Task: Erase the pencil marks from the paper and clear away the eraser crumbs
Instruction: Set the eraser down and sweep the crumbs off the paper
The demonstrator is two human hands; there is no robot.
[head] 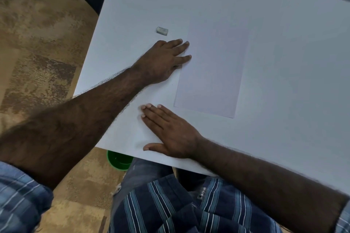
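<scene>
Paper (212, 70) lying flat on the white bench (284, 43). Left hand (162, 60), flat and empty, fingertips touching the sheet's left edge. Right hand (170, 130), flat and empty, on the bench near the sheet's near corner. Eraser (162, 31) beyond the left hand, apart from the paper.

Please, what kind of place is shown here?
Probably an office or study room: a plain white table with a sheet of paper and an eraser, and a patterned brown carpet under it.
</scene>
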